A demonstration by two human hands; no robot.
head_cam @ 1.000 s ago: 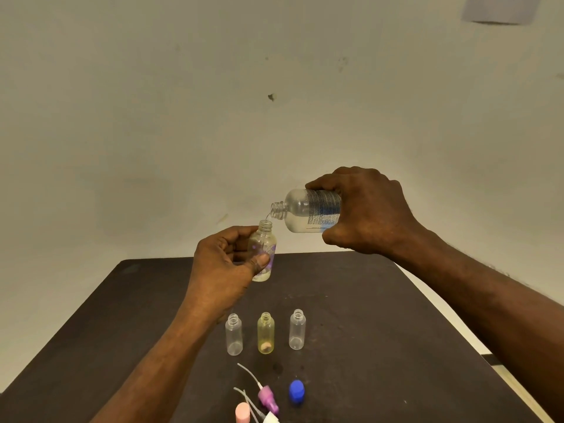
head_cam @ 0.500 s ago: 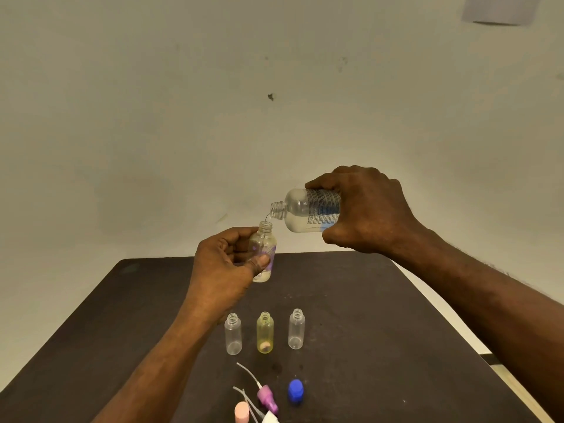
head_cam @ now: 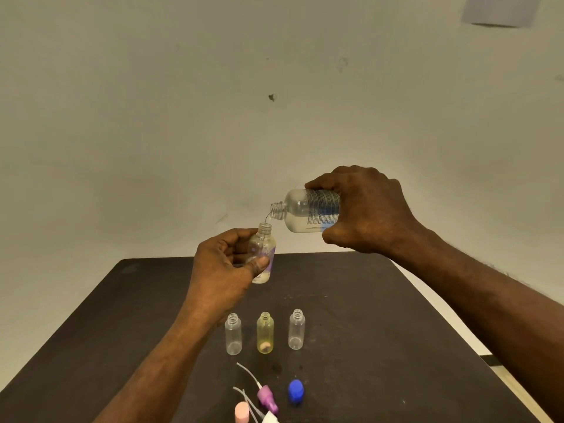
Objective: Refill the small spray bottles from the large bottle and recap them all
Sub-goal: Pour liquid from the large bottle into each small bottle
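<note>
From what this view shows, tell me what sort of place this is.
Probably a plain room set up as a makeshift work spot: a bare dark table, a scuffed off-white wall with a sheet of paper stuck on it.

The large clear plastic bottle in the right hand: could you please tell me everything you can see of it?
The large clear plastic bottle is uncapped, with a threaded neck and a printed white-and-blue label. The right hand grips its base end, holding it almost level in the air, neck tipped slightly down. A thin stream runs from its mouth into the small clear bottle held by the left hand. Clear liquid lies along its lower side.
</note>
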